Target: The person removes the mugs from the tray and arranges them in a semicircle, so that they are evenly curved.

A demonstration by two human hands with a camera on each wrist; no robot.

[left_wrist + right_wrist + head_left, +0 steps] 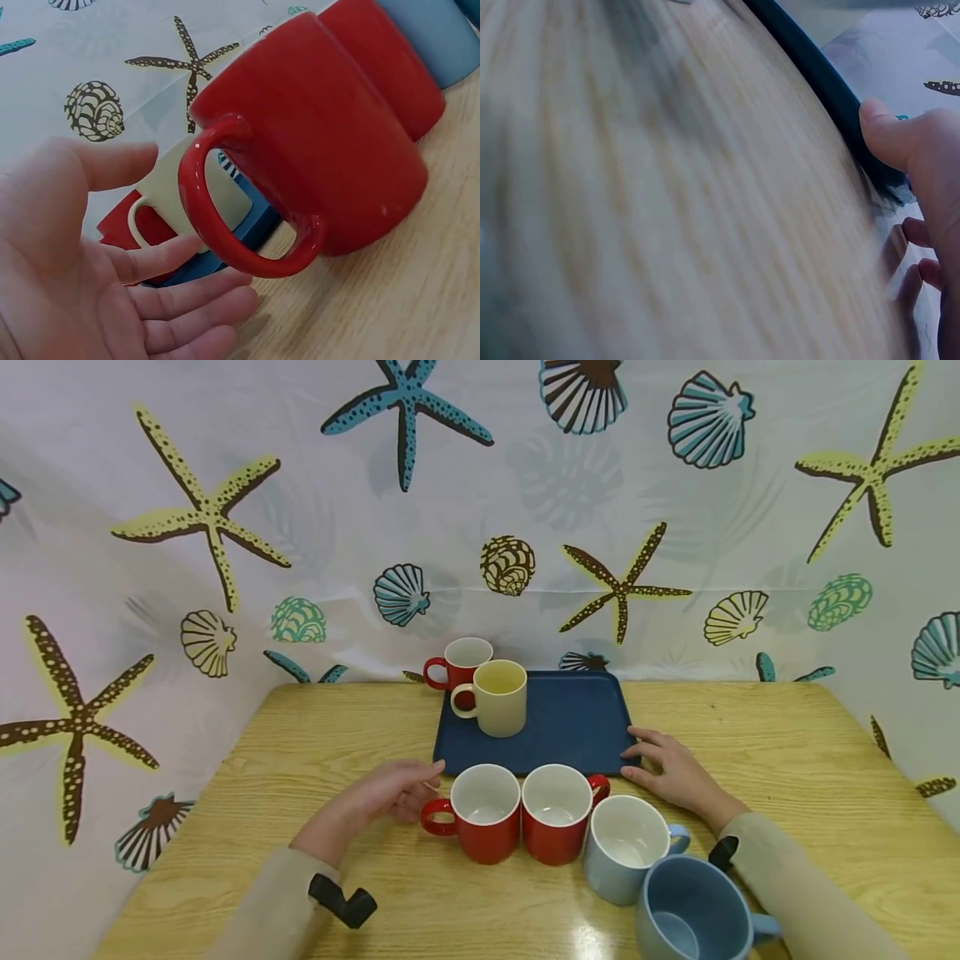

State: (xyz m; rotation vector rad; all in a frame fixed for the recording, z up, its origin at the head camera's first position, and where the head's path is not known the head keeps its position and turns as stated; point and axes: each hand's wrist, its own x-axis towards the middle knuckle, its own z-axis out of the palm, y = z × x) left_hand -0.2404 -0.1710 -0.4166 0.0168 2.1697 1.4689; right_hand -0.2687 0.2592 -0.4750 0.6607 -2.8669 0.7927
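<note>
My left hand, fingers loosely extended, is beside the handle of a red mug, near the tray's front left corner. In the left wrist view its palm faces that mug with nothing held. My right hand is at the front right corner of a dark blue tray; in the right wrist view the thumb touches the tray's edge and the other fingers lie beside it. On the tray's left side stand a cream mug and, behind it, another red mug.
A second red mug, a light blue mug and a darker blue mug run in a row toward the front right, close to my right forearm. The wooden table meets a sea-patterned cloth at the back.
</note>
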